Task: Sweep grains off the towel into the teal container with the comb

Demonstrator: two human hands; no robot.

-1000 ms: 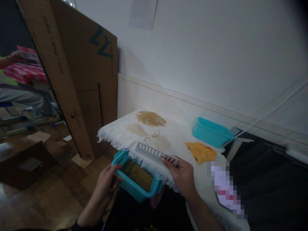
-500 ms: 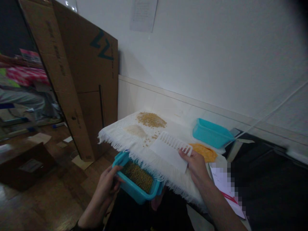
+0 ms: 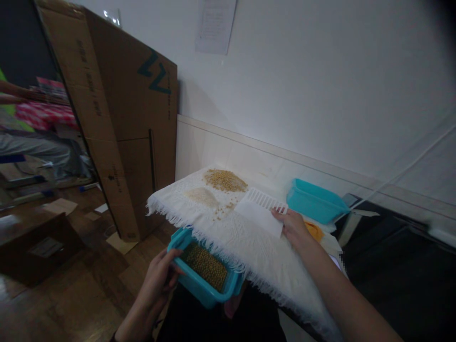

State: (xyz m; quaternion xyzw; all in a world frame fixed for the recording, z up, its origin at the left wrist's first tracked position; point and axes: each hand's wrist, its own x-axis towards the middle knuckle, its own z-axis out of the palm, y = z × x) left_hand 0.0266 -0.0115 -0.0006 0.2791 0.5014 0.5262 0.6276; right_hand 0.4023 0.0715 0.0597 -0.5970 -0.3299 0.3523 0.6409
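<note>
My left hand (image 3: 162,273) is closed on the near left rim of a turquoise plastic basin (image 3: 201,289), held just below the table's fringed edge. Soybeans (image 3: 205,267) cover the bottom of that basin. In my right hand (image 3: 290,223) is a flat white plastic scraper (image 3: 257,216) with a row of slots along its far side, gripped at its right end. It is low over the white cloth (image 3: 228,232); contact with the cloth is hard to tell. A heap of soybeans (image 3: 225,180) lies beyond it, a pale grain pile (image 3: 202,196) to the left, with scattered beans between.
A second turquoise basin (image 3: 317,202) stands at the table's back right, beside a yellow cloth (image 3: 314,231). A tall cardboard box (image 3: 135,109) stands left of the table against the wall. Farther left, another person's legs (image 3: 39,149) show beside a red checked cloth (image 3: 46,115).
My right hand has moved the scraper slightly away from me and rightward across the cloth, now partly covering the yellow cloth. My left hand keeps its hold on the basin.
</note>
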